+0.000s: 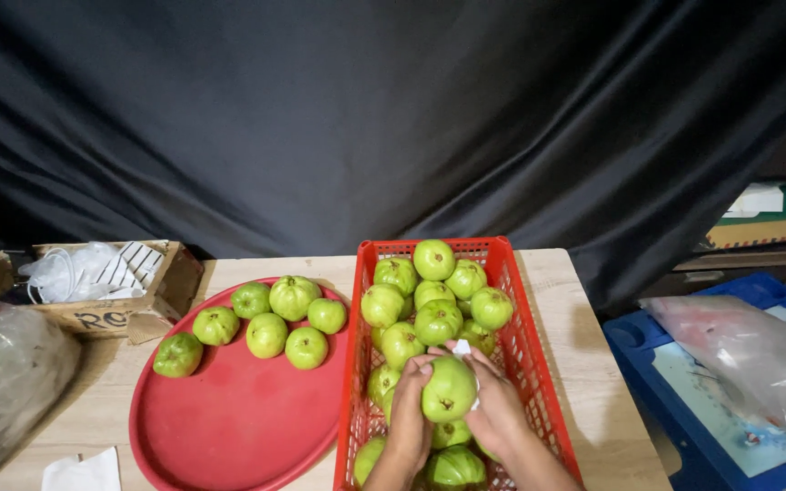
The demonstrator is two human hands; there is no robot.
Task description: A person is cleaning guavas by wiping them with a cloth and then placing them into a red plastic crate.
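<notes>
Both my hands hold one green guava [448,388] over the red plastic crate [520,338]. My left hand [408,411] cups its left side. My right hand [495,405] wraps its right side and presses a small white cloth or paper [462,348] against the fruit. The crate is packed with several green guavas [436,300]. To the left lies a round red tray [229,409] carrying several more guavas [267,334] along its far edge.
A cardboard box [93,314] with white plastic wrapping stands at the back left. A clear plastic bag [2,382] bulges at the left edge, with a white paper [84,473] near it. A blue bin [739,427] with a bag sits to the right. Black drape behind.
</notes>
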